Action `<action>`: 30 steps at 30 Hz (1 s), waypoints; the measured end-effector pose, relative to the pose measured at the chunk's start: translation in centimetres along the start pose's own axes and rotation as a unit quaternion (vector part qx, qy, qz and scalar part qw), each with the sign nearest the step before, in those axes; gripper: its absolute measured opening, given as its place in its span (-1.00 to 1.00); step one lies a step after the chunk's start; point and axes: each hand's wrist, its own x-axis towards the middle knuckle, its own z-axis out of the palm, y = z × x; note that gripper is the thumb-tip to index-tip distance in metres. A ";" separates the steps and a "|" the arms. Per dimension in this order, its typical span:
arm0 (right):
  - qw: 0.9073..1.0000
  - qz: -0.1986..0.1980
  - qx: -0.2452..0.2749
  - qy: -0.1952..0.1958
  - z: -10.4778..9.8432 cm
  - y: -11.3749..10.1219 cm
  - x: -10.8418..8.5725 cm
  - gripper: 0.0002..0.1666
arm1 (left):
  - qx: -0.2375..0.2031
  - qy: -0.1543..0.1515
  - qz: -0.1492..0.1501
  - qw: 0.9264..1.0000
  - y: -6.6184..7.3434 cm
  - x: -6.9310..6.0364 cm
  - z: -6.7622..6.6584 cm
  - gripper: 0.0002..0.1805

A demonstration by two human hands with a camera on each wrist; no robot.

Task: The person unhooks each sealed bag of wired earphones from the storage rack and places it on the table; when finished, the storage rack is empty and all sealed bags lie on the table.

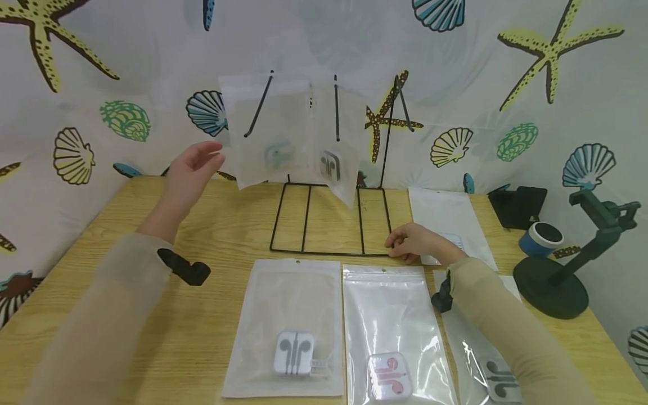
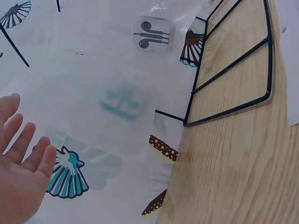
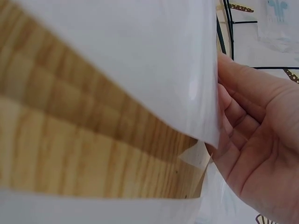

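My left hand (image 1: pixel 189 169) is held up with relaxed fingers beside a frosted zip bag (image 1: pixel 280 121) of mint-coloured earphones. A small gap shows between hand and bag. That bag hangs on the left hook of a black wire rack (image 1: pixel 332 254); another bag (image 1: pixel 349 121) with dark earphones (image 2: pixel 152 35) in a square case hangs on the middle hook. At the rack's front right corner, my right hand (image 1: pixel 417 242) has bent fingers. Its fingertips are partly hidden behind a bag edge (image 3: pixel 205 116) in the right wrist view, so a grip on the rod cannot be confirmed.
Packed earphone bags lie in front: one with grey earphones (image 1: pixel 283 298), one with pink earphones (image 1: pixel 385 309), another (image 1: pixel 460 332) under my right forearm. A further bag (image 1: pixel 445 208) lies behind. A black stand (image 1: pixel 552 287), blue cup (image 1: pixel 540 239) and black object (image 1: pixel 518 205) stand right.
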 end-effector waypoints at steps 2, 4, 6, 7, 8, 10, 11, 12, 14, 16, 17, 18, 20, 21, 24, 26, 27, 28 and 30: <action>1.000 -0.001 0.000 0.000 0.0 0.0 0.0 -0.76 | -0.018 0.011 -0.002 1.000 0.1 0.7 0.4 -0.45; 1.000 0.002 0.003 0.002 0.0 -0.1 -0.1 -0.76 | -0.035 0.022 -0.005 0.999 0.2 1.5 0.7 -0.46; 1.000 0.001 0.002 0.002 0.0 -0.1 -0.2 -0.76 | -0.042 0.031 -0.003 0.999 0.3 2.3 1.1 -0.46; 1.000 0.003 0.005 0.003 0.0 -0.2 -0.2 -0.76 | -0.047 0.034 -0.002 0.998 0.4 2.7 1.3 -0.45; 1.000 0.006 0.007 0.004 0.0 -0.2 -0.2 -0.76 | -0.049 0.037 0.000 0.998 0.4 3.1 1.4 -0.45; 1.000 0.005 0.008 0.003 0.0 -0.3 -0.3 -0.75 | -0.053 0.036 -0.001 0.998 0.5 3.8 1.7 -0.43; 1.000 0.005 0.008 0.003 0.0 -0.3 -0.3 -0.74 | -0.055 0.036 0.002 0.998 0.5 4.1 1.9 -0.43; 1.000 0.004 0.008 0.003 0.0 -0.2 -0.3 -0.73 | -0.061 0.036 0.003 0.998 0.6 4.5 2.0 -0.43; 1.000 0.003 0.008 0.003 0.0 -0.1 -0.2 -0.72 | -0.068 0.034 0.001 0.997 0.6 5.0 2.3 -0.43; 1.000 0.001 0.007 0.002 0.0 0.0 -0.2 -0.70 | -0.080 0.033 -0.005 0.996 0.7 5.5 2.5 -0.42; 1.000 0.000 0.007 0.002 0.0 0.0 -0.2 -0.70 | -0.090 0.033 -0.012 0.995 0.7 5.7 2.6 -0.42; 1.000 0.000 0.006 0.002 0.1 0.0 -0.2 -0.71 | -0.093 0.035 -0.019 0.995 0.8 5.8 2.7 -0.42; 1.000 -0.001 0.006 0.000 0.0 0.0 -0.2 -0.71 | -0.100 0.042 -0.032 0.994 0.9 6.1 2.9 -0.42; 1.000 0.000 0.006 0.000 0.0 0.0 -0.2 -0.72 | -0.103 0.047 -0.037 0.993 1.0 6.3 3.0 -0.43; 1.000 0.001 0.006 0.000 0.0 0.1 -0.1 -0.73 | -0.112 0.065 -0.049 0.990 1.1 6.5 3.2 -0.47; 1.000 0.002 0.007 0.001 0.0 0.1 -0.1 -0.74 | -0.120 0.075 -0.058 0.988 1.1 6.6 3.4 -0.49; 1.000 0.001 0.006 0.001 0.0 0.1 -0.1 -0.75 | -0.121 0.080 -0.061 0.987 1.1 6.6 3.5 -0.50; 1.000 0.001 0.006 0.001 0.0 0.1 0.0 -0.75 | -0.124 0.085 -0.066 0.986 1.0 6.6 3.5 -0.50; 1.000 0.001 0.005 0.001 0.0 0.1 0.0 -0.75 | -0.133 0.093 -0.075 0.984 1.0 6.5 3.6 -0.52</action>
